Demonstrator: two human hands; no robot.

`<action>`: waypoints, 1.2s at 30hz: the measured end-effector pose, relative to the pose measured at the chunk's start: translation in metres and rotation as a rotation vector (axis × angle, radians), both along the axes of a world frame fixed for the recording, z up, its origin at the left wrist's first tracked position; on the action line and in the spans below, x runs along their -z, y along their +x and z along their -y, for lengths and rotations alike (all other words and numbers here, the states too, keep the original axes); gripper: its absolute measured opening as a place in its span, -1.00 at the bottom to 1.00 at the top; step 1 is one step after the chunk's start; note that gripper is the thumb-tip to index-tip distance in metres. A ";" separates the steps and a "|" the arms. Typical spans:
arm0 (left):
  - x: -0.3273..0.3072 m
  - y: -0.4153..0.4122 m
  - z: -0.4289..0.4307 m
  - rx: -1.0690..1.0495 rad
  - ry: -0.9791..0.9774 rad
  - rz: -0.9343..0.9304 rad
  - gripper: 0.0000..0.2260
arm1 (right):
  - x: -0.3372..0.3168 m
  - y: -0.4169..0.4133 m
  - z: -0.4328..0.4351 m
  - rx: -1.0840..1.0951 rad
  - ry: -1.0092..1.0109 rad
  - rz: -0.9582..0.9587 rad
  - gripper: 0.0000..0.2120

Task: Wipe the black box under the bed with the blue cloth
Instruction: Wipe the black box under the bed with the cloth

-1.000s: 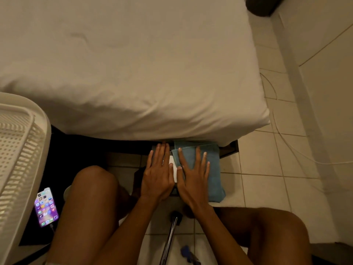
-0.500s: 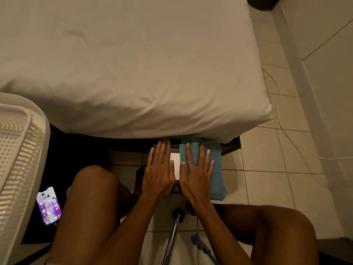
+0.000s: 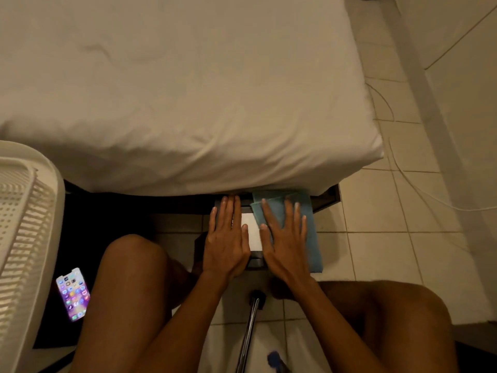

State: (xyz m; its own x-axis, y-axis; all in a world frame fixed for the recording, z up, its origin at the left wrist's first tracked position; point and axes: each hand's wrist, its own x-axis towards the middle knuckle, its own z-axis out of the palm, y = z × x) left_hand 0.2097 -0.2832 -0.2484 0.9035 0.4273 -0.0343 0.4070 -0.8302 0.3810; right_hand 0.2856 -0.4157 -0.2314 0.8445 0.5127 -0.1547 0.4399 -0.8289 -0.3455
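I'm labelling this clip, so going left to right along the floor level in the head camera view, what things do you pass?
White plastic basket → lit phone → left hand flat on the black box → right hand pressing the blue cloth → white cable on the tiles.

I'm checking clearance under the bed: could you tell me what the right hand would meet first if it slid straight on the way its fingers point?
Probably the overhanging bed edge: the right hand, flat on the blue cloth, points toward it. Depth is unclear; it might pass underneath.
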 end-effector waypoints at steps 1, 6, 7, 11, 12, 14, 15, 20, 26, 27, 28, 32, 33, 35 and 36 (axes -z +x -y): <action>0.000 0.000 0.001 0.001 -0.001 -0.002 -0.44 | 0.000 0.008 0.003 0.051 -0.028 -0.001 -0.45; 0.000 0.000 0.000 0.005 0.003 -0.022 -0.43 | -0.001 -0.002 0.000 0.228 -0.011 0.023 -0.44; 0.001 0.000 -0.001 0.004 0.003 -0.025 -0.43 | -0.001 -0.009 0.000 0.164 0.004 0.036 -0.44; 0.003 0.002 0.000 0.011 0.004 -0.010 -0.43 | -0.002 -0.001 0.007 0.100 -0.007 0.025 -0.45; 0.003 0.003 0.001 0.047 -0.004 0.002 -0.43 | -0.002 0.002 0.007 0.162 -0.027 0.029 -0.44; 0.004 0.007 0.002 0.152 -0.032 0.034 -0.43 | -0.001 -0.001 0.001 0.254 -0.043 0.065 -0.43; 0.005 0.008 0.001 0.188 -0.049 0.041 -0.43 | 0.001 -0.005 -0.003 0.263 -0.032 0.076 -0.43; 0.008 0.011 0.000 0.161 -0.035 0.038 -0.44 | 0.005 -0.001 0.008 0.052 0.039 0.028 -0.44; 0.009 0.011 0.000 0.168 -0.026 0.042 -0.44 | 0.002 0.014 0.013 0.233 0.039 0.008 -0.46; 0.008 0.011 -0.001 0.169 -0.026 0.041 -0.44 | 0.002 0.000 0.011 0.196 0.043 0.021 -0.45; 0.008 0.010 0.000 0.169 -0.027 0.041 -0.45 | 0.002 -0.015 0.012 0.144 0.050 0.024 -0.45; 0.009 0.011 0.001 0.152 -0.029 0.052 -0.45 | -0.001 0.001 0.016 0.043 0.059 0.011 -0.47; 0.010 0.012 0.002 0.148 -0.017 0.056 -0.45 | -0.003 0.014 0.015 0.086 0.035 -0.010 -0.48; 0.009 0.012 0.002 0.141 0.004 0.055 -0.46 | -0.006 0.029 0.018 0.253 0.021 -0.085 -0.50; 0.008 0.012 0.002 0.137 0.007 0.056 -0.46 | -0.006 0.026 0.020 0.305 0.033 -0.093 -0.50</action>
